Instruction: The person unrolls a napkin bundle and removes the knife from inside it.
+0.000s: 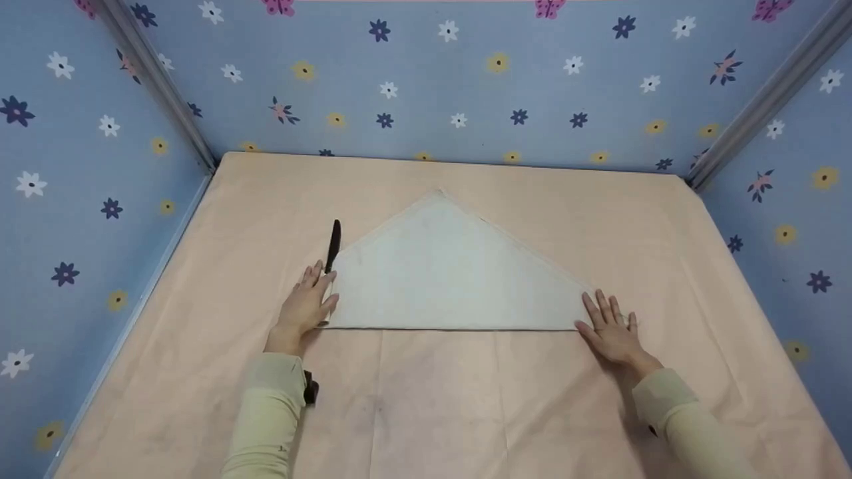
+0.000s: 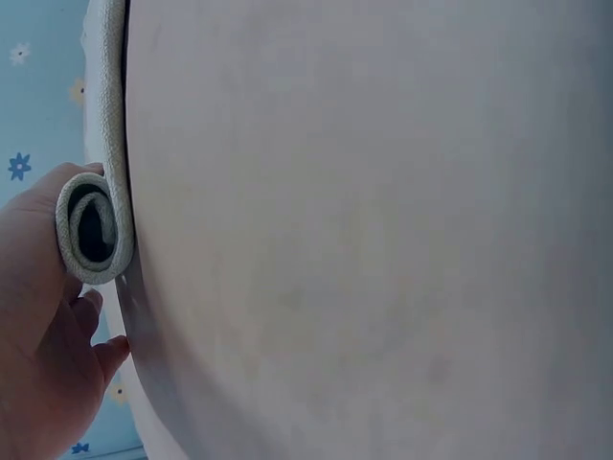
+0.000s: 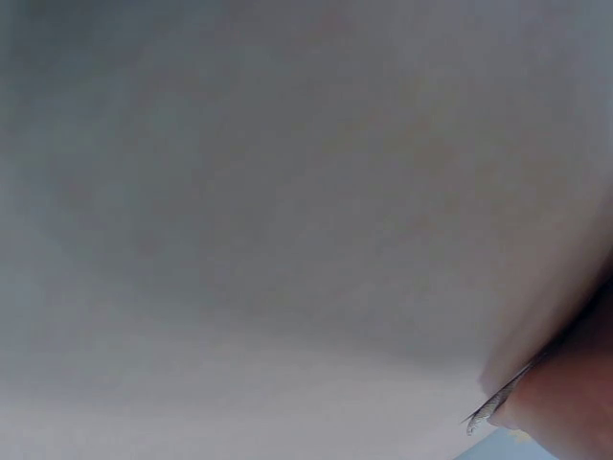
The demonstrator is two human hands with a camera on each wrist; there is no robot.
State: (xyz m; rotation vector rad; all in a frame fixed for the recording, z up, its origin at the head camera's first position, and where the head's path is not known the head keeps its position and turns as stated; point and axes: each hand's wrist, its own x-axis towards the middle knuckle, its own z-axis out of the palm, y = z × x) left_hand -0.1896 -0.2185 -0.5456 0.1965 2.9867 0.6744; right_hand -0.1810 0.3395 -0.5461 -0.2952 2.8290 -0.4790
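Note:
A white folded cloth napkin (image 1: 452, 273) lies with a straight near edge and a peak at the far side. Its left end is rolled up, and the left wrist view shows the roll's spiral end (image 2: 96, 230), dark inside. My left hand (image 1: 307, 307) holds this roll, thumb on the napkin side and fingers over the outer side. From the roll's far end sticks a slim black knife-shaped piece (image 1: 334, 245); its other part is hidden. At the napkin's right corner, my right hand (image 1: 611, 334) rests flat with fingers spread, its fingertips over the cloth edge.
A peach cloth (image 1: 439, 399) with creases covers the table. Blue flowered panels (image 1: 426, 86) stand behind and on both sides, with grey posts (image 1: 765, 100) at the back corners. Light sleeves (image 1: 266, 406) cover both forearms.

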